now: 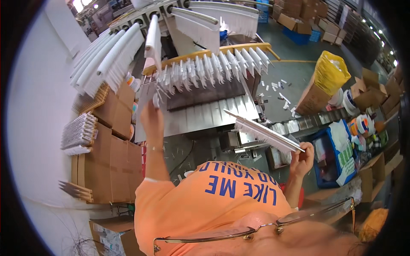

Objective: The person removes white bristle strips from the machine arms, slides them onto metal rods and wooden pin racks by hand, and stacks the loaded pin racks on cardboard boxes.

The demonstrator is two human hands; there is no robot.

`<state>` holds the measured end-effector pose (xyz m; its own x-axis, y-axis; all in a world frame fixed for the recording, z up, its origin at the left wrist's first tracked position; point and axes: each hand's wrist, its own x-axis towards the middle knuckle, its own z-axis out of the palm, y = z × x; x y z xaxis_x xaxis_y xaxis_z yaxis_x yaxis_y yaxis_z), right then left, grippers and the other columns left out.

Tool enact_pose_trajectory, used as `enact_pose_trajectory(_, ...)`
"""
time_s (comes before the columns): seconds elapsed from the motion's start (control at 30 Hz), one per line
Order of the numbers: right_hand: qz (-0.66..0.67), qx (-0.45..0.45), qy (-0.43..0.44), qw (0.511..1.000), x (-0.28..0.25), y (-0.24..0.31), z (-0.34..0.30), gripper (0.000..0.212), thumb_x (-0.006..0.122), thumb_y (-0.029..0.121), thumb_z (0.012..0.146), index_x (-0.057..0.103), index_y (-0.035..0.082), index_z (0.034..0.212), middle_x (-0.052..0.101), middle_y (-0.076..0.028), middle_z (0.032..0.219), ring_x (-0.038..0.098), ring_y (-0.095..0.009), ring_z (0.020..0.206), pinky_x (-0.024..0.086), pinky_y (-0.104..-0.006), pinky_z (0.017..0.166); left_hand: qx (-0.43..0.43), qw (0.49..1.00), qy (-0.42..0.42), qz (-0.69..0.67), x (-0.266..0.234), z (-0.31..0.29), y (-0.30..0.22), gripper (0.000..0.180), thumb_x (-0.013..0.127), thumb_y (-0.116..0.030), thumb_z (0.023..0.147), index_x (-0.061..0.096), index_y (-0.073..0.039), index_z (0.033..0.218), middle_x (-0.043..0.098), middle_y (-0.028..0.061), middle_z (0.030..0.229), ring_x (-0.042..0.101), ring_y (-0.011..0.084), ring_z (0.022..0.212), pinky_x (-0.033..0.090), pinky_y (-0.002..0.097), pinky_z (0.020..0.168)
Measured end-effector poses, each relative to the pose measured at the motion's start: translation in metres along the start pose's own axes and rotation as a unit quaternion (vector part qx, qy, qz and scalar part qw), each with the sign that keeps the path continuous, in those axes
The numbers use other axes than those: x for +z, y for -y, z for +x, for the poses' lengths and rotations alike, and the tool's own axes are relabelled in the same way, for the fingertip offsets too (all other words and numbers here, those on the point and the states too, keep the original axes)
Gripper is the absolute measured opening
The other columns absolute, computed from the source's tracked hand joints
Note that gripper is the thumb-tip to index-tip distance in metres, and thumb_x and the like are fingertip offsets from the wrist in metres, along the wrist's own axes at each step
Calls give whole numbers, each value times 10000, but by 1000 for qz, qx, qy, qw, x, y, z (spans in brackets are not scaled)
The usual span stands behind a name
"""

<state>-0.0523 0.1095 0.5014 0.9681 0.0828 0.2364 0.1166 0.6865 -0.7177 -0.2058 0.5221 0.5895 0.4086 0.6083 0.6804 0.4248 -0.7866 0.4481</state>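
Note:
My right hand point(302, 158) pinches one end of a long thin strip point(267, 133) with a row of fine white pieces hanging along it. The strip slants up and left, over the machine's edge. My left hand point(153, 121) reaches over the left part of a metal table point(200, 121). A small pale curved piece point(156, 101) shows at its fingertips; the fingers look closed, but I cannot make out what they hold. Just beyond hangs a yellow-framed rack point(209, 53) with several similar white fringed strips point(200, 70) side by side.
White fringed rollers point(121, 49) fan out from a machine at the far left. Cardboard boxes point(113, 166) stand along the left wall. To the right are a yellow bag point(331, 70) in a carton, a blue crate point(322, 170) and a narrow conveyor point(309, 123). White scraps lie on the floor.

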Motion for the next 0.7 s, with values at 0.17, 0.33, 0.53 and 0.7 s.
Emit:
enact_pose_trajectory(0.17, 39, 21, 16, 999, 16, 1, -3, 168, 403, 178, 854, 466, 25, 828, 470, -61, 744, 464, -111, 583, 375, -201, 496, -95, 786, 430, -433, -12, -30, -42, 181, 509, -81, 854, 609, -14, 989, 634, 86, 966, 601, 167, 884, 471, 286, 750)
enact_pose_trajectory(0.33, 31, 26, 68, 997, 26, 3, -8, 174, 401, 181, 852, 459, 22, 809, 474, -71, 700, 433, -107, 537, 356, -206, 471, -99, 691, 520, -492, 1, -32, -64, 210, 494, -114, 888, 588, 14, 1026, 619, 84, 1014, 576, 146, 959, 464, 261, 819)
enact_pose_trajectory(0.53, 43, 28, 89, 995, 23, 13, -17, 181, 402, 186, 851, 455, 20, 803, 475, -73, 666, 421, -104, 523, 334, -202, 457, -87, 621, 589, -510, 15, -28, -70, 231, 540, -107, 865, 552, 44, 1040, 618, 105, 963, 585, 148, 891, 473, 273, 818)
enact_pose_trajectory(0.7, 19, 7, 69, 997, 20, 13, -19, 179, 406, 193, 856, 454, 27, 809, 477, -68, 666, 417, -101, 505, 326, -200, 447, 19, 613, 645, -455, 40, -28, -82, 312, 579, -74, 824, 539, -7, 1126, 595, 96, 1069, 551, 151, 1003, 428, 244, 852)
